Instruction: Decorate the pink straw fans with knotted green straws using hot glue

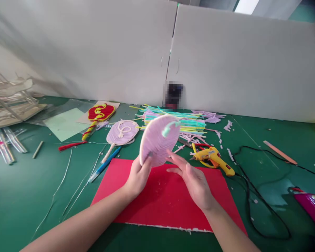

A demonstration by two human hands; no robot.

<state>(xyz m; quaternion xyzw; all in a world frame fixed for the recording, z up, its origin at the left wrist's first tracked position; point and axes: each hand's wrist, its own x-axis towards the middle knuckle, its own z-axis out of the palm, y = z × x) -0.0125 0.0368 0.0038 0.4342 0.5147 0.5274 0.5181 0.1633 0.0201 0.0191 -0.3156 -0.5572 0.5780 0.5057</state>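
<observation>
A pale purple, oval fan face (pixel 157 140) is held upright and tilted above the red board (pixel 168 199). Its ridged surface carries a small mint-green curl near the top right. My left hand (pixel 140 175) grips the lower left edge, thumb on the front and the other fingers mostly hidden behind. At the lower right edge, my right hand (pixel 190 176) has its fingers stretched apart; the index fingertip is at the fan face, though I cannot tell if it touches. A finished-looking purple fan (pixel 122 133) with a twisted handle lies to the left.
Chenille stems (pixel 191 122) lie bundled behind the hands. A yellow glue gun (pixel 214 159) with a black cord (pixel 248 203) is at right, with scissors (pixel 185 142) beside it. A red and yellow fan (pixel 101 113), blue pen (pixel 105 165) and red tassel (pixel 72 146) are left.
</observation>
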